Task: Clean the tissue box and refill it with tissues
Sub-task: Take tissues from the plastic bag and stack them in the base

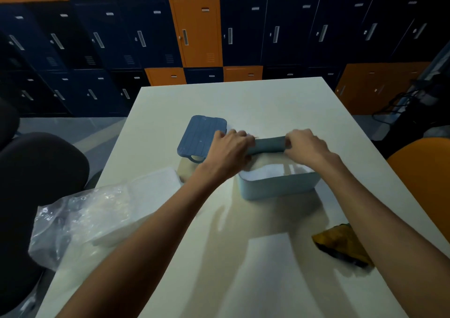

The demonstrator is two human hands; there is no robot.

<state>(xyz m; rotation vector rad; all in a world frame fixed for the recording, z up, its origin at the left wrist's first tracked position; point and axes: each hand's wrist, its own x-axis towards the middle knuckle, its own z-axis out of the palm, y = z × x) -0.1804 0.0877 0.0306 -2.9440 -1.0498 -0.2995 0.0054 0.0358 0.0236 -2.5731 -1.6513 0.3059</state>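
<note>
So the whole back wall is lockers (194, 30), mostly navy with a few orange doors mixed in; grey floor (73, 128) below them; pretty dim room overall. A white desk (243, 103) fills the middle of the view, with a black chair (36, 176) off its left side and an orange chair (423, 171) at the right edge.

On the desk's near left there's a pack (102, 210) of white tissues in crinkly clear plastic, hanging a bit over the edge. The box (277, 186) sits right of centre; it's pale blue, open top facing up, long axis running left to right across the view; the inside looks pale and shiny, and I can't tell if that's tissues or just the bottom. Its lid (199, 137) lies flat just left of and beyond it, dark blue, ribbed side up, long axis pointing away from the camera and leaning a bit right; the two aren't touching. A crumpled yellow cloth (341, 243) sits on the near right, well apart from the box.

Over the box's far edge, both hands grip a dark blue-grey roll (269, 145); left hand (231, 145) curled round its left end, right hand (304, 145) round its right end; it runs left to right like the box; can't tell what it is.
</note>
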